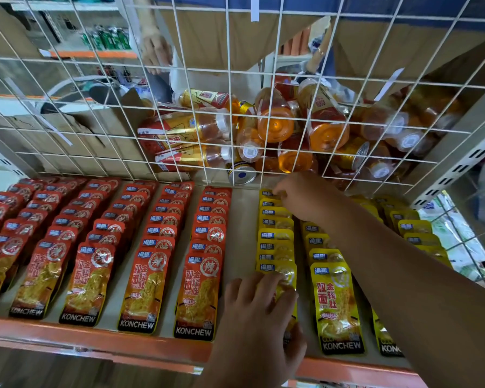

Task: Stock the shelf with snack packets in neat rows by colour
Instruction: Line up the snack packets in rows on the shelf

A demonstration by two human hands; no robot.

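Several rows of red snack packets (149, 278) lie overlapped on the left and middle of the shelf (242, 219). Yellow snack packets (338, 301) form rows on the right. My left hand (259, 323) rests with spread fingers on the front packet of the leftmost yellow row (276, 236), covering most of it. My right hand (300, 197) reaches across to the back end of that same row, fingers touching the rearmost yellow packets beside the wire mesh. My right forearm hides part of the other yellow rows.
A white wire mesh panel (227, 79) stands behind the shelf. Behind it lies a pile of orange drink bottles and cans (275, 127) in cardboard boxes, and another person's hand (156, 50). The shelf's orange front edge (95, 341) runs along the bottom. A slotted upright (459, 166) stands at right.
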